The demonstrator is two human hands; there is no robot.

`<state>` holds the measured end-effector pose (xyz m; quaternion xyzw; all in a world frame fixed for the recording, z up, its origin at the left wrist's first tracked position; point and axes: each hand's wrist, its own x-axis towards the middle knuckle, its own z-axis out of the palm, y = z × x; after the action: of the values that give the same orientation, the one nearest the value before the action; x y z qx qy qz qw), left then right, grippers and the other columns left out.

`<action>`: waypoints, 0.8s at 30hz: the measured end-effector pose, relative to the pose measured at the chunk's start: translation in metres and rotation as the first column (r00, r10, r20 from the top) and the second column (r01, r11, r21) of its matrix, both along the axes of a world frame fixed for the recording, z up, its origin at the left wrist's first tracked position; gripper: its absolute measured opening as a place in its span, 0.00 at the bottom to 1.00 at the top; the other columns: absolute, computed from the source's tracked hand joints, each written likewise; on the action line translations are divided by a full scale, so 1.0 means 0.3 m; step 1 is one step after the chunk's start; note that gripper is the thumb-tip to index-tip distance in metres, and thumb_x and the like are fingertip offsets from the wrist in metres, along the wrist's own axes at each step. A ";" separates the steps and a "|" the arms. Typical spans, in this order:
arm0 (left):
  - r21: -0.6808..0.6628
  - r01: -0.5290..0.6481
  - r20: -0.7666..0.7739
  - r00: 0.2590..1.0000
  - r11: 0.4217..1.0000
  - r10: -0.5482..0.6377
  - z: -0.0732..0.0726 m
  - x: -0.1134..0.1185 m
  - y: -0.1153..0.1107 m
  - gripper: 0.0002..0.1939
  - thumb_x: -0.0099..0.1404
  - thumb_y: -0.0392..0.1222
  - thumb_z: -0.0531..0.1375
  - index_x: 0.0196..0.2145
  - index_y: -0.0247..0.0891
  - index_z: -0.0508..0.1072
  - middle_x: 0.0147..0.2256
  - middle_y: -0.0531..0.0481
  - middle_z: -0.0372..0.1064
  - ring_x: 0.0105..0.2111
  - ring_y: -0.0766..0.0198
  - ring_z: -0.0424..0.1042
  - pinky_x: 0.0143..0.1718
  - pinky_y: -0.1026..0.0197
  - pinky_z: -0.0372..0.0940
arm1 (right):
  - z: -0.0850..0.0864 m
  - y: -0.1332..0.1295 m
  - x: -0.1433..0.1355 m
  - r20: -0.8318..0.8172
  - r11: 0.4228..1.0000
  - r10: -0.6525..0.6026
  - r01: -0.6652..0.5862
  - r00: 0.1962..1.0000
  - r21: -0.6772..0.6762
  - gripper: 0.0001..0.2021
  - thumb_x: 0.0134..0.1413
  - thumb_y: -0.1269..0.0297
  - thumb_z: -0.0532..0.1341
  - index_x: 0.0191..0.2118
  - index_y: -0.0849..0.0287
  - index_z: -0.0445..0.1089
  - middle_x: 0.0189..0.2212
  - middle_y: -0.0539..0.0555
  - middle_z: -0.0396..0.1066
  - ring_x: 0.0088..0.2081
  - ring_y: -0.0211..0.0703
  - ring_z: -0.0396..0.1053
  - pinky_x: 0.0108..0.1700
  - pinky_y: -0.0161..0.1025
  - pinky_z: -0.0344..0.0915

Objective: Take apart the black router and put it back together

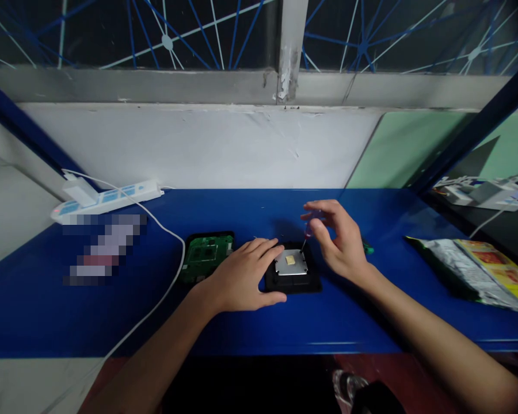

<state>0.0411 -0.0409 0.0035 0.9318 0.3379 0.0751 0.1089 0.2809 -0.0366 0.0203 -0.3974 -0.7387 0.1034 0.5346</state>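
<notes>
Blue tabletop [328,325] against a white wall [207,146], white power strip [132,194] at back left, white cable [183,253] running forward from it, shiny foil packet [479,270] at far right. Square black plastic housing [300,284] lies flat near the middle of the table, silver metal plate [294,270] set in it with a small gold-coloured square pad [290,260] on top. Left hand [244,276] is spread, fingers across the housing's left side, thumb out by its near edge; looks like a light hold-down, pressure can't be told. Right hand [343,241] pinches the purplish translucent handle of a thin screwdriver [308,231] between thumb and fingers, tip down at the plate's far right corner. Green circuit board [198,264] sits in its own black shell just left of the left hand. Handling, my read: housing is light and stiff, smooth enough to skate on the tabletop, so brace it by the outer rim. Plate looks rigid; pad probably soft or easily smeared, keep fingertips off. Board is the fragile one: shell edges only. Screwdriver handle looks smooth, could slip; grip the thick part, shaft upright.
</notes>
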 end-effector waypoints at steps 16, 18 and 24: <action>-0.018 -0.013 -0.008 1.000 1.000 0.013 0.003 -0.003 -0.004 0.46 0.62 0.68 0.60 0.68 0.38 0.56 0.69 0.40 0.51 0.68 0.44 0.52 0.68 0.41 0.51 | -0.005 -0.006 -0.003 -0.001 1.000 -0.008 0.008 1.000 0.008 0.14 0.68 0.67 0.53 0.56 0.53 0.65 0.46 0.55 0.70 0.42 0.43 0.75 0.41 0.45 0.74; -0.017 -0.012 0.001 1.000 1.000 0.012 0.002 -0.004 -0.004 0.45 0.62 0.68 0.60 0.67 0.39 0.56 0.69 0.40 0.51 0.68 0.43 0.52 0.68 0.41 0.51 | -0.008 -0.001 -0.002 -0.003 1.000 -0.025 0.025 1.000 0.014 0.14 0.67 0.65 0.55 0.56 0.53 0.65 0.45 0.55 0.68 0.41 0.43 0.74 0.40 0.46 0.74; -0.013 0.002 0.013 1.000 1.000 -0.001 0.005 -0.003 -0.004 0.43 0.62 0.67 0.61 0.66 0.40 0.58 0.69 0.40 0.51 0.68 0.43 0.52 0.67 0.41 0.51 | -0.002 0.007 0.000 0.024 0.995 -0.067 0.065 0.997 0.074 0.14 0.65 0.64 0.59 0.55 0.51 0.67 0.42 0.54 0.65 0.40 0.42 0.69 0.36 0.43 0.73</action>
<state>0.0401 -0.0420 0.0048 0.9309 0.3369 0.0788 0.1173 0.2809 -0.0344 0.0195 -0.4033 -0.7353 0.0534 0.5420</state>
